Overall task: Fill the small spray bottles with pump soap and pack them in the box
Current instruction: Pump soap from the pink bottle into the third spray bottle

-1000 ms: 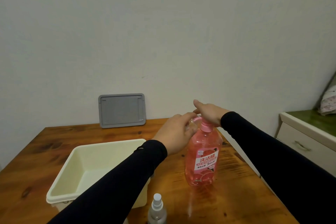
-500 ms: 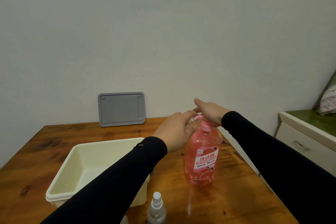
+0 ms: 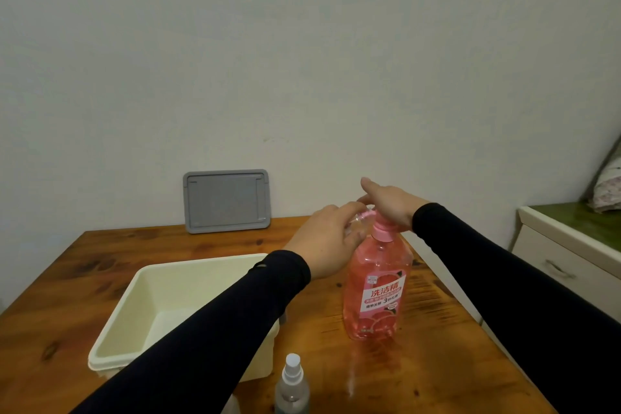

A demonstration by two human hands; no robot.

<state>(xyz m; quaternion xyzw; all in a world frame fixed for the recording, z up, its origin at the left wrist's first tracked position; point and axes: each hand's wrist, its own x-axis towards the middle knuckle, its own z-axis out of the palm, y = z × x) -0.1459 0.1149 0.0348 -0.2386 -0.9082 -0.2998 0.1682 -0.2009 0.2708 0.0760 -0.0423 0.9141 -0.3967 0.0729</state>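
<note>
The counter (image 3: 84, 279) is a brown wooden surface set against a pale wall. At its left-centre sits the box (image 3: 161, 306), a cream plastic tub, open at the top and holding nothing visible inside. Behind the box, a grey lid (image 3: 226, 200) stands upright, leaning against the wall at the counter's far edge.

At the near edge, just right of the box, one small spray bottle (image 3: 291, 386) stands upright with its white nozzle fitted; its lower part is cut off by the frame.

The left hand (image 3: 327, 243), in a black sleeve, crosses over the box's near right corner and is curled around a small clear bottle (image 3: 356, 223), of which only a part shows between the fingers. This bottle is held right at the spout of the pump.

The pump soap bottle (image 3: 376, 292) stands upright on the counter, right of the box and apart from it. It is pink and translucent, carries a pink and white label, and appears largely full.

The right hand (image 3: 391, 205) lies flat on the pump head, palm down, fingers extended and close together.

At the far right, apart from the counter, stands a white cabinet (image 3: 564, 265) with a green top.
</note>
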